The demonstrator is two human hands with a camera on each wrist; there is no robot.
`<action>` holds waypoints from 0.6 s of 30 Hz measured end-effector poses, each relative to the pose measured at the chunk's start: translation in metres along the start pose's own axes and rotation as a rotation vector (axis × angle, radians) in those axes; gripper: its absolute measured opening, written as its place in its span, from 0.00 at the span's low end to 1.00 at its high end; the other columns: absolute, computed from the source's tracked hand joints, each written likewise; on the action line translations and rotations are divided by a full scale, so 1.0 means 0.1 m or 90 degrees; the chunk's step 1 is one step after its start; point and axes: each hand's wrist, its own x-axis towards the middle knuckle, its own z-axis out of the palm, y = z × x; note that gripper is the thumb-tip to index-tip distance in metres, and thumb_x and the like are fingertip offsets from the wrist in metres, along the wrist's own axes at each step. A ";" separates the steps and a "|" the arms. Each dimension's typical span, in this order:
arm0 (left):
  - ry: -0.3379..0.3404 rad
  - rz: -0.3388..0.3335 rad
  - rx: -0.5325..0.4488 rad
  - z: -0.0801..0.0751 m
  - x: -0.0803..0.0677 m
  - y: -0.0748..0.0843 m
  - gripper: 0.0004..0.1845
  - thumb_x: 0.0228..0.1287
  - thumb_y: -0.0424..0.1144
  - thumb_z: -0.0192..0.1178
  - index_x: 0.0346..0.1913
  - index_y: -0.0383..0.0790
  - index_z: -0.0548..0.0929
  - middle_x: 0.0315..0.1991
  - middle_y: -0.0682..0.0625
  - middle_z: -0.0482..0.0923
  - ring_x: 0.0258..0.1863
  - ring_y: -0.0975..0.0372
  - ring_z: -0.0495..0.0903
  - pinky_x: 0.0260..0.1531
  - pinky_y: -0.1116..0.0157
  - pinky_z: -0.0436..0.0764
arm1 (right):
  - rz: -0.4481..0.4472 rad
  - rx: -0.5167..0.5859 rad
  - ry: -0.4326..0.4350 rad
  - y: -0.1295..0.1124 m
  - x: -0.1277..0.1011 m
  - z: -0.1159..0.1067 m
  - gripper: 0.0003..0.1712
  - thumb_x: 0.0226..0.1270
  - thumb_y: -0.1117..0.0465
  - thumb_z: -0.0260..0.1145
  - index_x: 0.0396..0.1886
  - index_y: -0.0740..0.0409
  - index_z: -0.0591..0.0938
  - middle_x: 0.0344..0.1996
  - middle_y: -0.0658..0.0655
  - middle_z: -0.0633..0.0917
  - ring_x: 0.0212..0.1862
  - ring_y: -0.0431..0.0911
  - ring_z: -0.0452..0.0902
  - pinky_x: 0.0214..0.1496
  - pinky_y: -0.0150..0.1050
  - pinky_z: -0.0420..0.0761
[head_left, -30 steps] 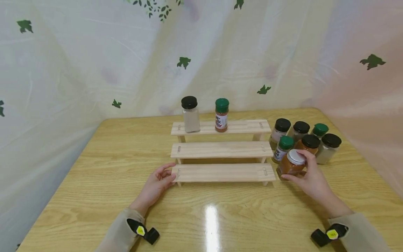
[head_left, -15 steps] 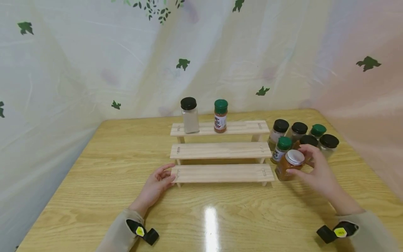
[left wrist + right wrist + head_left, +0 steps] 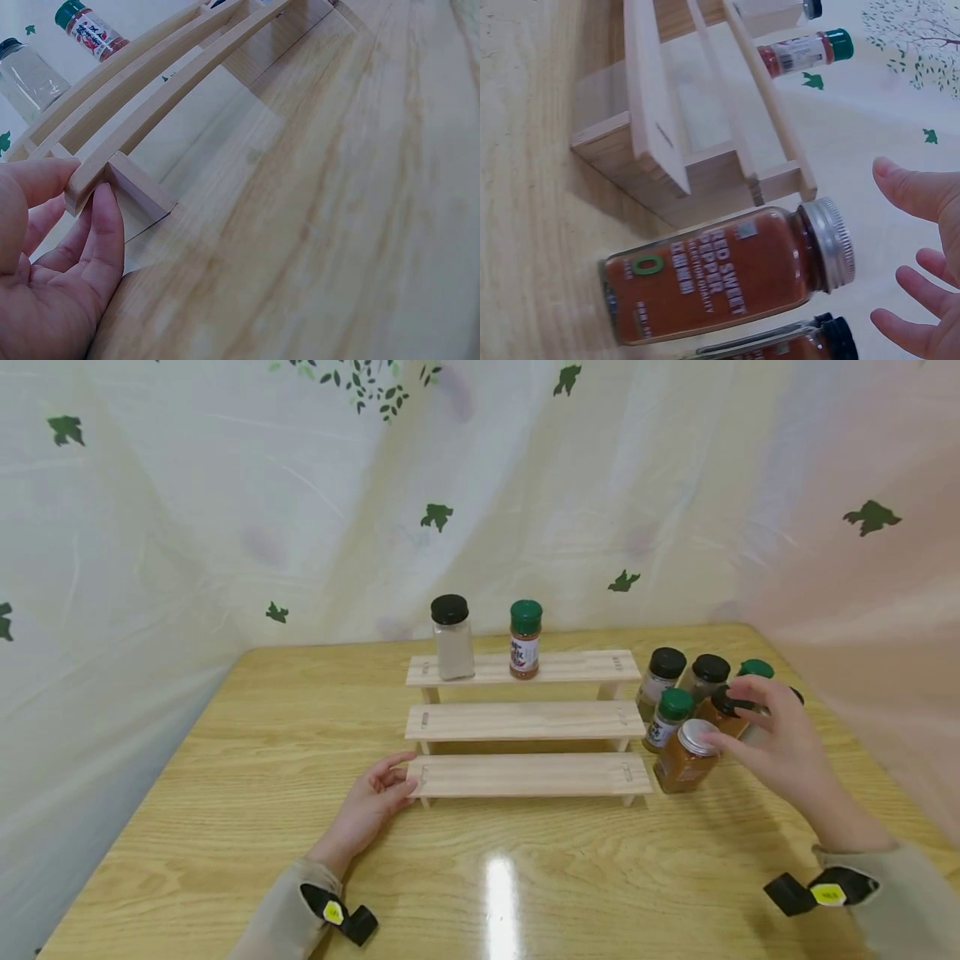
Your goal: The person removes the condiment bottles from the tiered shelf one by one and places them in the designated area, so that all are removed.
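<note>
Wooden table [image 3: 225,827] — bears all items. Three-step wooden rack [image 3: 525,721] at centre; a black-capped jar [image 3: 452,637] and a green-capped bottle [image 3: 525,638] stand on its top step. Jar cluster [image 3: 686,681] just right of the rack. Silver-lidded paprika jar [image 3: 686,757] — upright beside the lowest step's right end. Right hand [image 3: 780,747], fingers spread and relaxed, hovers over the cluster, holding nothing. Left hand [image 3: 369,800], fingers straight, touches the lowest step's left end.
</note>
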 end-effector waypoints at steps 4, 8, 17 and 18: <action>-0.008 0.025 -0.007 -0.01 0.00 -0.03 0.29 0.65 0.30 0.57 0.67 0.27 0.61 0.39 0.55 0.76 0.38 0.69 0.78 0.40 0.73 0.81 | -0.008 -0.005 0.001 -0.04 0.07 -0.03 0.38 0.43 0.77 0.74 0.56 0.73 0.66 0.47 0.56 0.70 0.49 0.20 0.60 0.47 0.07 0.62; -0.041 0.082 -0.028 -0.04 -0.02 -0.05 0.32 0.63 0.37 0.61 0.66 0.29 0.63 0.39 0.55 0.77 0.39 0.70 0.78 0.40 0.73 0.81 | -0.018 -0.005 0.001 -0.12 0.14 -0.01 0.38 0.44 0.77 0.74 0.56 0.72 0.67 0.48 0.63 0.71 0.49 0.20 0.60 0.47 0.07 0.63; -0.009 0.016 -0.006 -0.01 0.00 -0.02 0.30 0.65 0.29 0.56 0.67 0.27 0.60 0.39 0.55 0.76 0.38 0.69 0.78 0.41 0.73 0.81 | 0.009 0.019 -0.017 -0.33 0.30 0.17 0.36 0.51 0.71 0.73 0.59 0.68 0.67 0.53 0.64 0.70 0.52 0.29 0.64 0.48 0.10 0.65; -0.007 0.010 -0.005 -0.01 0.01 -0.02 0.29 0.65 0.27 0.55 0.67 0.28 0.61 0.39 0.55 0.76 0.38 0.69 0.78 0.41 0.73 0.81 | 0.016 0.019 -0.021 -0.35 0.31 0.18 0.36 0.52 0.70 0.73 0.59 0.68 0.67 0.53 0.64 0.70 0.54 0.34 0.66 0.48 0.10 0.64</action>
